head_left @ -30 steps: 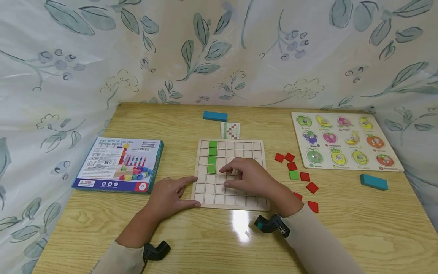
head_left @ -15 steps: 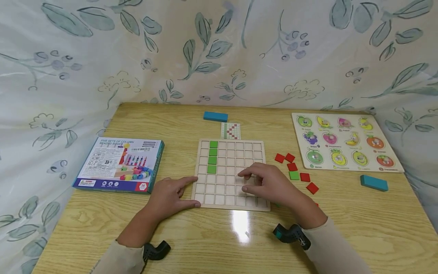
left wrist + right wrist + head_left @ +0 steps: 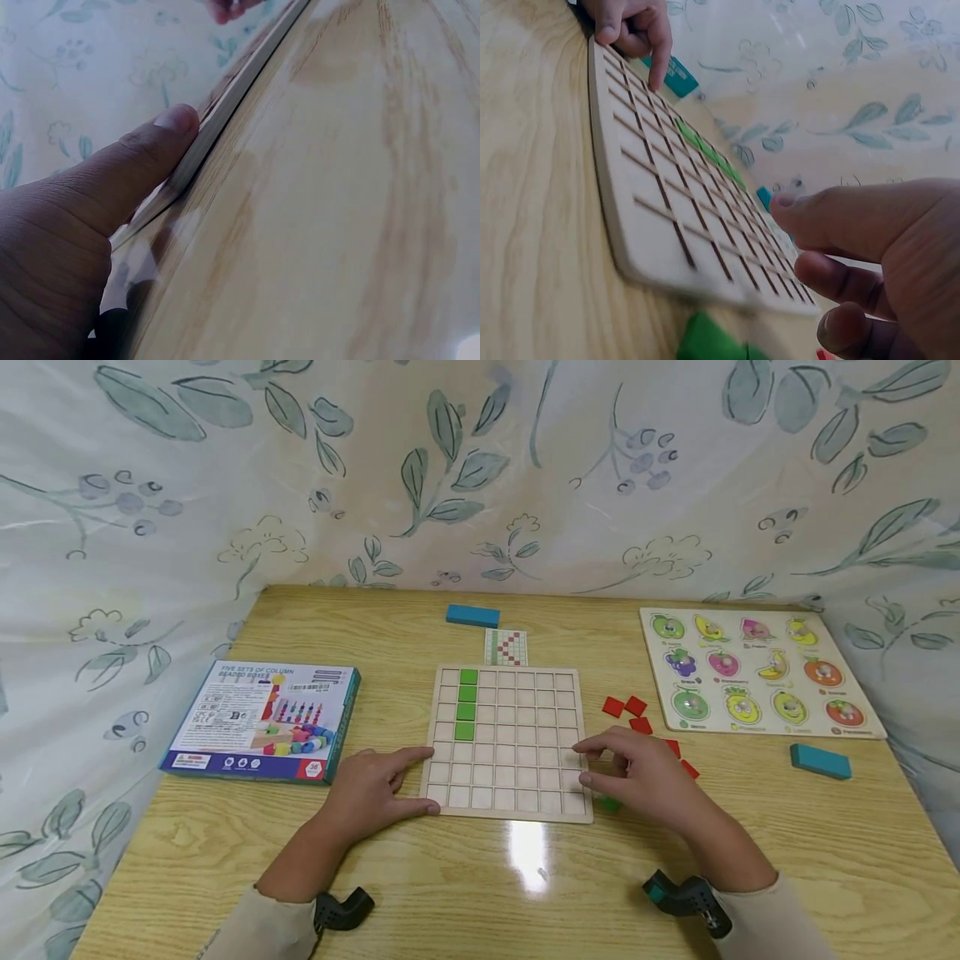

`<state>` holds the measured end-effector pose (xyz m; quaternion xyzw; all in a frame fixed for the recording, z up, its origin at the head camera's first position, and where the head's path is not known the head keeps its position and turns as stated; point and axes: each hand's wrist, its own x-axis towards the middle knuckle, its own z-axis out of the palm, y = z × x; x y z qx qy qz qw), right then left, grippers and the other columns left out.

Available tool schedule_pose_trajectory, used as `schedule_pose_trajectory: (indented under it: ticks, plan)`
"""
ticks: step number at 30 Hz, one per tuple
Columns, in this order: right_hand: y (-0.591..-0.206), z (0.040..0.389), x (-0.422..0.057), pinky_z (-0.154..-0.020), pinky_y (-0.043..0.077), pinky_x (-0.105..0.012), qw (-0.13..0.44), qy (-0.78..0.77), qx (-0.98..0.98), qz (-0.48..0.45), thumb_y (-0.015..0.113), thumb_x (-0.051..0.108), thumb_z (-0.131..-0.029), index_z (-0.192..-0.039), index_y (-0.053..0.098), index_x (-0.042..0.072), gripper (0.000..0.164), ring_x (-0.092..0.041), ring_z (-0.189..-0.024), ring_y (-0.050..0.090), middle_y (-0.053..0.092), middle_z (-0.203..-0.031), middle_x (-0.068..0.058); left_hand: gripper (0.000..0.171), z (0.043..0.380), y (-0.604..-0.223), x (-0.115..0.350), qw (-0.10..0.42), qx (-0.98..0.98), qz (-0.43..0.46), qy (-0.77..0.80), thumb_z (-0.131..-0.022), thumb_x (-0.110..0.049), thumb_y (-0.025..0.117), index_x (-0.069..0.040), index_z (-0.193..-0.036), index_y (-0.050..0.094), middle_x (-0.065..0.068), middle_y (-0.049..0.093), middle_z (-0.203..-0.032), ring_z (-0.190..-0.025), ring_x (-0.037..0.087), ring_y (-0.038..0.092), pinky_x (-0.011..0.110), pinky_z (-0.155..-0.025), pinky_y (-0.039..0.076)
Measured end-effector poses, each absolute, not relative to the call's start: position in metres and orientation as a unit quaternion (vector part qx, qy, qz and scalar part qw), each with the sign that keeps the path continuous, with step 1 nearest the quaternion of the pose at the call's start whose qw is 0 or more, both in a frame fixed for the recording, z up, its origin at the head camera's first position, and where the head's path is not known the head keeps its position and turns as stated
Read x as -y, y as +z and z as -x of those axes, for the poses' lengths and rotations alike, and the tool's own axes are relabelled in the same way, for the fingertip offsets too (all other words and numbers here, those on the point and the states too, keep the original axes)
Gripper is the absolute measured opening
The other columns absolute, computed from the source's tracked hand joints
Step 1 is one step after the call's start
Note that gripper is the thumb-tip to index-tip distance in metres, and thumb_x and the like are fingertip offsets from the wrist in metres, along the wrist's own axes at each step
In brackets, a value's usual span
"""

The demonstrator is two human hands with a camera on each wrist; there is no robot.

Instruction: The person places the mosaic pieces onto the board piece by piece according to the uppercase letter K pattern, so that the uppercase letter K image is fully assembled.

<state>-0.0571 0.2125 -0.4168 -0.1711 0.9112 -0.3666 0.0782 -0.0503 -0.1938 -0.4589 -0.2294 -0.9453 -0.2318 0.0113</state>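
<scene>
Board (image 3: 504, 753): pale wooden, gridded, frame centre; four flat green square tiles (image 3: 466, 712) seated upper left.
Left hand (image 3: 366, 787): fingers extended, bracing board's left edge.
Right hand (image 3: 641, 775): fingers parted, empty, right of centre.
Loose green tiles (image 3: 609, 804): beside board's lower right; best pinched by edges, lowered flat.

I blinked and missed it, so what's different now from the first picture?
The right hand moved rightward, from over the board to its right edge, by the loose red tiles. I can't see anything taken hold of or let go. The left hand stayed at the board's left edge, and the four green tiles stayed in their column.
</scene>
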Motion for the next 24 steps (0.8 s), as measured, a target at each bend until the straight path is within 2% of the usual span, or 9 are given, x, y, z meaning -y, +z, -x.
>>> schedule_pose_trajectory:
  ticks: [11, 24]
  plan:
    - [-0.415, 0.042, -0.244, -0.058, 0.041, -0.027, 0.030, -0.339, -0.929, 0.146, 0.091, 0.019, -0.088, -0.119, 0.080, 0.019, 0.033, -0.009, -0.066, 0.048, 0.069, -0.102, 0.004, 0.076, 0.051, -0.460, 0.195, 0.012, 0.945, 0.232, -0.231, -0.075, -0.063, 0.090, -0.024, -0.138, 0.073, -0.019, 0.033, -0.061, -0.056, 0.002, 0.024, 0.030, -0.064, 0.030]
    - [-0.426, 0.040, -0.252, -0.070, 0.044, -0.032, 0.053, -0.265, -0.953, 0.139, 0.087, 0.014, -0.090, -0.116, 0.080, 0.017, 0.027, -0.013, -0.078, 0.050, 0.066, -0.098, 0.008, 0.076, 0.052, -0.459, 0.195, 0.012, 0.944, 0.231, -0.237, -0.074, -0.062, 0.092, -0.023, -0.137, 0.074, -0.019, 0.033, -0.061, -0.056, 0.002, 0.025, 0.030, -0.063, 0.030]
